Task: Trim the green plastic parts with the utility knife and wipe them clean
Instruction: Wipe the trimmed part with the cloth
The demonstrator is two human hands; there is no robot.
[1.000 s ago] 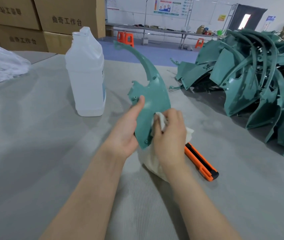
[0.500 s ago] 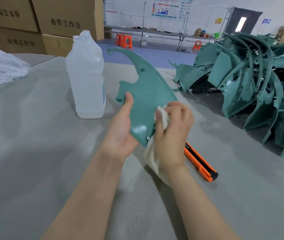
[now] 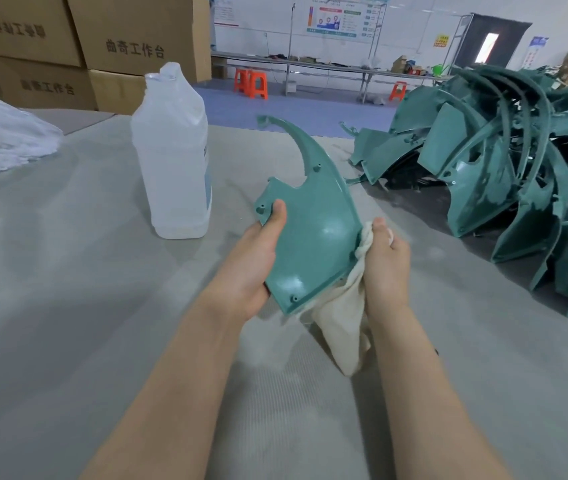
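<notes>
Your green part (image 3: 313, 237) held above the middle of the worktop (image 3: 67, 306), your left hand (image 3: 254, 268) gripping its left edge, your right hand (image 3: 384, 265) pinching a white cloth (image 3: 341, 327) against its right edge, bottle (image 3: 175, 157) near its left, green pile (image 3: 504, 188) crowding the worktop's right edge.

The left hand (image 3: 251, 265) grips a green plastic part (image 3: 313, 237) above the grey table (image 3: 67, 306), thumb on its face, its curved tip pointing up and away. The right hand (image 3: 384, 268) pinches a white cloth (image 3: 341, 327) against the part's right edge. A translucent bottle (image 3: 173, 154) stands left; a heap of green parts (image 3: 504, 181) lies right.
</notes>
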